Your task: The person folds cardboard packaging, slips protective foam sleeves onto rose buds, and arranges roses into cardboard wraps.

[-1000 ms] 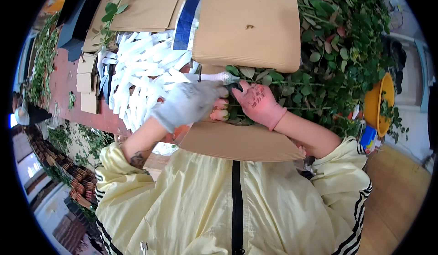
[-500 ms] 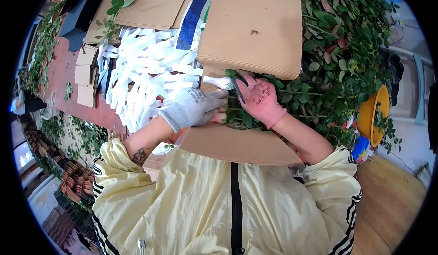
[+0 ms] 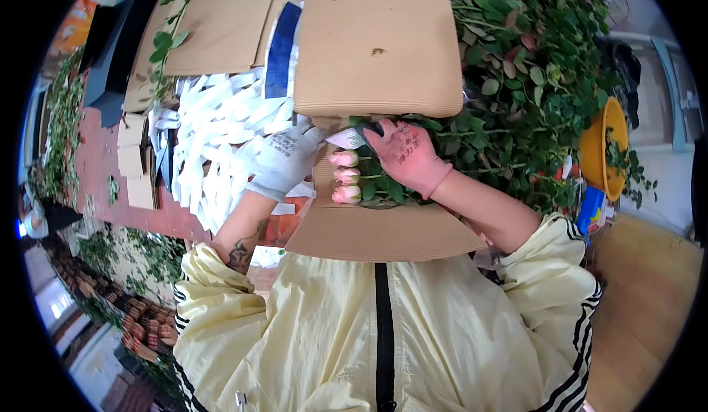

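Note:
Several pink roses (image 3: 345, 177) lie in a row on corrugated cardboard, heads to the left and leaves to the right. Above them is a rose bud in a white mesh sleeve (image 3: 344, 139), its narrow end pointing left. My right hand (image 3: 407, 158), in a pink glove with black at the thumb and finger, is closed around the base of this sleeved rose. My left hand (image 3: 282, 163), in a grey-white glove, has its fingertips together at the sleeve's narrow end. Its palm is over a pile of white mesh sleeves (image 3: 214, 147).
A cardboard flap (image 3: 376, 43) stands behind the roses and a front flap (image 3: 383, 231) is against my jacket. Leafy stems (image 3: 516, 117) heap up on the right, beside a yellow basin (image 3: 601, 150). Small cardboard pieces (image 3: 136, 161) lie on the red table at left.
My left hand has moved left and up off the roses to the sleeve's tip, uncovering the pink heads. My right hand keeps its hold on the sleeved rose. The view has shifted slightly.

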`<state>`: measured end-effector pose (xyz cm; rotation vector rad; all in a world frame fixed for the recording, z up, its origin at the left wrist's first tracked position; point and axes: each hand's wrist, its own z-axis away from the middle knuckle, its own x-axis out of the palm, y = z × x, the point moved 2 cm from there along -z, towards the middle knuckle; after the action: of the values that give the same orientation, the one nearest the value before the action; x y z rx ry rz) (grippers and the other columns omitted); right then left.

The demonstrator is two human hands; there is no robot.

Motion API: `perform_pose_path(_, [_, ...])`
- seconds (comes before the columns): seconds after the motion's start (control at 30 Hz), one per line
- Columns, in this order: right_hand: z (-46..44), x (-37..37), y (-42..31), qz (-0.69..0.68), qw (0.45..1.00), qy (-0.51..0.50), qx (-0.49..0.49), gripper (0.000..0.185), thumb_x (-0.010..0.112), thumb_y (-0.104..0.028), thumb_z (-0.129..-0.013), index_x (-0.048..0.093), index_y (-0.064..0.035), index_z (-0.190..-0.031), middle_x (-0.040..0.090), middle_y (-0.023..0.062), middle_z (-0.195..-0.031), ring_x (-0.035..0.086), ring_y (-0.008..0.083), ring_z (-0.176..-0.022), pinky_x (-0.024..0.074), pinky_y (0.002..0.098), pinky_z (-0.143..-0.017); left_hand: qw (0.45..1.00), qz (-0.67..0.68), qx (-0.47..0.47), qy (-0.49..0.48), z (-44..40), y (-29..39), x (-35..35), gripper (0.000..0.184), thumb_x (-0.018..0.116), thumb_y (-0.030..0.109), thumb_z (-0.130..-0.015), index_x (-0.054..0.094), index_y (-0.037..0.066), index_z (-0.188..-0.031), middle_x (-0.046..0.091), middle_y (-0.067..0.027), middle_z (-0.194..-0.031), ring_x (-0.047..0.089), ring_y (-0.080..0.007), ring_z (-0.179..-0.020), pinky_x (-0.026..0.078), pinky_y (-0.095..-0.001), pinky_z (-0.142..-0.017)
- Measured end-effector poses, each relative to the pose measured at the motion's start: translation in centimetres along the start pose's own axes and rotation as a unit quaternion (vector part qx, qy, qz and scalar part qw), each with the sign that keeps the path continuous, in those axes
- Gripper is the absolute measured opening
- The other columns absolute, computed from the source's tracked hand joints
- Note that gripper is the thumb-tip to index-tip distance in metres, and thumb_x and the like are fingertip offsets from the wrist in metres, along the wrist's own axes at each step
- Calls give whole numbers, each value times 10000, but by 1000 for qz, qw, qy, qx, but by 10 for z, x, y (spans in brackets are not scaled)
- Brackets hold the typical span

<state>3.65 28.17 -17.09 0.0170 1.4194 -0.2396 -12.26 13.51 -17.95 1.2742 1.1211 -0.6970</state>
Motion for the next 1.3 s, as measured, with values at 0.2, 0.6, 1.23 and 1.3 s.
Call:
perform_pose_path(0.2, [-3, 6, 5, -41, 999, 18, 2, 265, 455, -166, -834, 541, -78, -1069, 561, 174, -1035, 615, 289, -873, 498, 385, -727, 999, 44, -7, 18, 1, -12, -10, 133, 593, 115, -805, 635, 85, -927, 642, -111, -839, 613, -301, -788, 470, -393, -687])
perform_pose_path(0.6, [-3, 3, 1, -2, 1000, 21, -21, 235, 435, -169, -843, 544, -68, -1025, 576, 126, -947, 624, 244, -770, 489, 345, -619, 995, 82, 53, -16, 6, 30, -54, 311, 574, 142, -819, 611, 77, -1121, 623, -146, -1102, 628, -299, -943, 505, -366, -786])
perform_pose_path(1.23, [95, -19, 73, 124, 984, 13, 130, 204, 447, -201, -820, 528, -121, -989, 506, 107, -1003, 464, 295, -999, 374, 377, -850, 990, 26, 52, -132, -15, 43, -9, 471, 566, 287, -816, 533, 95, -1244, 538, -136, -1257, 619, -303, -948, 501, -375, -795])
perform_pose_path(1.3, [92, -15, 73, 139, 979, 7, 151, 189, 431, -217, -842, 521, -122, -978, 496, 104, -1015, 454, 278, -1014, 365, 366, -871, 988, 17, 51, -143, -13, 41, -7, 498, 565, 287, -815, 509, 98, -1272, 519, -140, -1280, 599, -305, -1003, 488, -379, -834])
